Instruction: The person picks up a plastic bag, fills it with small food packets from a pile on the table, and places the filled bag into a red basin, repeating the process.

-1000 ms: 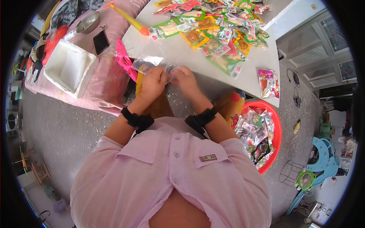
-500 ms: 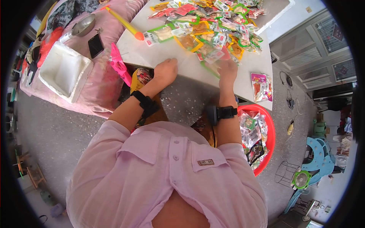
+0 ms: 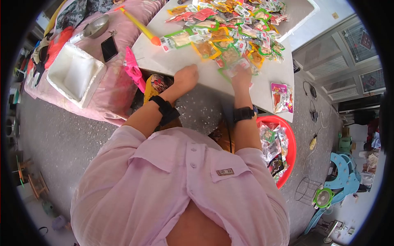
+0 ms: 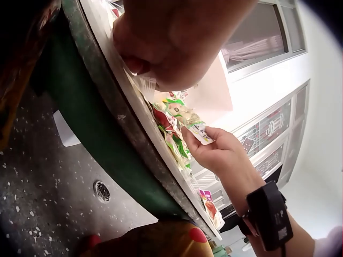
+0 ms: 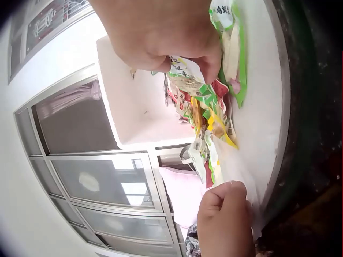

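In the head view, my left hand point(image 3: 186, 78) is at the table's near edge. The right wrist view shows its thumb and fingers pinching a thin clear plastic bag point(image 5: 236, 163). My right hand point(image 3: 241, 78) is farther right, at the near side of a heap of food packets point(image 3: 230, 30). It grips a green-edged packet with a white label point(image 5: 188, 70) by its top, thumb and fingers curled on it. From the left wrist view, that packet's white label point(image 4: 201, 135) shows between the fingertips.
A purple packet point(image 3: 281, 97) lies alone near the table's point(image 3: 156, 57) right corner. Below it stands a red basin point(image 3: 290, 143) of filled clear bags. Left are a pink bag point(image 3: 133, 69), a yellow stick point(image 3: 139, 25) and a white foam box point(image 3: 76, 76) on a pink-covered bed.
Both hands were together at the table edge with clear plastic. They have parted: the right moved right and forward to the heap and took hold of a packet, while the left stayed near the edge.
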The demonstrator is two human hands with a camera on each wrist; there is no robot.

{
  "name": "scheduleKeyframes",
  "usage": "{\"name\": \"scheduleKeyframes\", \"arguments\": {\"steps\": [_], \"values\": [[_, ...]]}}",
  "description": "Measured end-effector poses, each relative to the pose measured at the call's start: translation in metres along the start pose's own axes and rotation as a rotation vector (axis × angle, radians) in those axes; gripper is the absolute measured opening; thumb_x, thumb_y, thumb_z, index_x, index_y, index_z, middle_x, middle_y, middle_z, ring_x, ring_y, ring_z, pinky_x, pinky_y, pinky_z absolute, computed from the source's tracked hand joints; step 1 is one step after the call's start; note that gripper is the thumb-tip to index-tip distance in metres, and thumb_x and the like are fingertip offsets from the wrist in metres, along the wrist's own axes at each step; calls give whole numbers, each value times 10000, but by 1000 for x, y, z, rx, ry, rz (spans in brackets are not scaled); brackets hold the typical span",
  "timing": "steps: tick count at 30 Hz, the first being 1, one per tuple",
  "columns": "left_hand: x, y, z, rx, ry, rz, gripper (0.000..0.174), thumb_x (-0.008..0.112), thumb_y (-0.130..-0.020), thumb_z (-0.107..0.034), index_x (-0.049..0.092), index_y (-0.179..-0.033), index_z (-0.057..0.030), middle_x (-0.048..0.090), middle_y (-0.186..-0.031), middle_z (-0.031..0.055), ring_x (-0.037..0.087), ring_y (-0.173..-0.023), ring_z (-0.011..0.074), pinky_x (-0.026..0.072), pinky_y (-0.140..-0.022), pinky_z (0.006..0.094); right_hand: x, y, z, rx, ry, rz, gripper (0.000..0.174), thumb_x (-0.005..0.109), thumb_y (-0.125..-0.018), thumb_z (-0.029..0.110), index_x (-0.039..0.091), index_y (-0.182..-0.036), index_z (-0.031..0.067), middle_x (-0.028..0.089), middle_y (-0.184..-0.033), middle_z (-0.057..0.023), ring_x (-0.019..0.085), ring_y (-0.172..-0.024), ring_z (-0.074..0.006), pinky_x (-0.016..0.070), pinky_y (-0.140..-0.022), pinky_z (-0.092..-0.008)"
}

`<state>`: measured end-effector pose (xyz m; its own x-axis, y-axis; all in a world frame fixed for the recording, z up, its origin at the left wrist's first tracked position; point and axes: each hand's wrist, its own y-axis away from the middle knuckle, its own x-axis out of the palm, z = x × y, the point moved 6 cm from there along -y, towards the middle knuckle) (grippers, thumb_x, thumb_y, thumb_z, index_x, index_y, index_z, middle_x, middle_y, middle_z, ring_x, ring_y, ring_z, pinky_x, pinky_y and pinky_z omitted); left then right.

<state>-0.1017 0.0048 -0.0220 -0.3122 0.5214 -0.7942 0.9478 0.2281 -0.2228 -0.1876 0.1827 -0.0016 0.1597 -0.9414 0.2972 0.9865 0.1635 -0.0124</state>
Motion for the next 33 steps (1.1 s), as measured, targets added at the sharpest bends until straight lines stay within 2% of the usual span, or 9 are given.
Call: {"name": "scheduleKeyframes", "arguments": {"steps": [3,5,7,11,17,23,29,32,33], "values": [[1,1,-5,9,13,-7,135,411,-738,-162,465,-757,-39,532,-746,151,511,-735,328,399,-638,428,-24,15,2,-19,-199,-67,361,499,-729,22,413,-1079,-4,492,-954,-84,517,-840,-190,454,-697,-319],[3,2,-9,22,29,-17,136,413,-740,-164,465,-754,-39,529,-741,152,510,-730,328,397,-633,430,-29,31,5,-46,-15,-10,309,484,-737,29,433,-1039,-7,499,-951,-93,525,-824,-199,453,-695,-315],[5,2,-13,30,50,-27,137,415,-743,-166,464,-751,-38,526,-737,152,509,-728,328,396,-628,431,-22,44,7,143,-231,-95,180,419,-765,-21,489,-929,2,550,-890,-82,562,-767,-183,466,-668,-305],[8,3,-15,19,69,-10,134,416,-746,-164,462,-753,-37,524,-739,152,506,-728,329,394,-628,431,-10,52,4,148,-12,36,178,436,-759,-17,506,-921,4,560,-853,-61,555,-738,-156,453,-662,-291],[6,6,-13,31,99,-62,128,429,-749,-152,463,-784,-33,517,-750,165,500,-740,336,397,-630,415,-9,44,-10,262,10,46,213,441,-751,-17,511,-951,5,563,-850,-62,553,-733,-146,451,-652,-283],[0,11,-25,84,62,-29,122,442,-742,-138,465,-798,-33,517,-757,163,504,-730,340,404,-630,417,0,41,-8,280,-8,208,218,438,-749,-12,506,-956,-2,562,-860,-72,556,-735,-156,454,-641,-277],[-4,17,-44,183,35,-75,116,458,-729,-144,471,-797,-51,517,-739,147,517,-671,341,418,-576,429,18,42,-26,321,-219,122,206,447,-753,-5,502,-951,4,555,-867,-76,547,-736,-159,456,-625,-283],[-4,19,-53,221,31,-62,107,458,-726,-141,470,-788,-55,518,-733,142,519,-659,339,420,-557,425,30,44,-35,274,43,135,197,448,-756,-4,503,-944,13,546,-851,-66,543,-721,-157,455,-614,-283],[-4,19,-54,221,19,-49,104,459,-724,-139,469,-785,-55,518,-730,141,520,-659,337,420,-555,424,34,43,-37,257,47,146,174,449,-773,49,497,-935,8,536,-833,-61,540,-717,-152,454,-600,-277]]}}
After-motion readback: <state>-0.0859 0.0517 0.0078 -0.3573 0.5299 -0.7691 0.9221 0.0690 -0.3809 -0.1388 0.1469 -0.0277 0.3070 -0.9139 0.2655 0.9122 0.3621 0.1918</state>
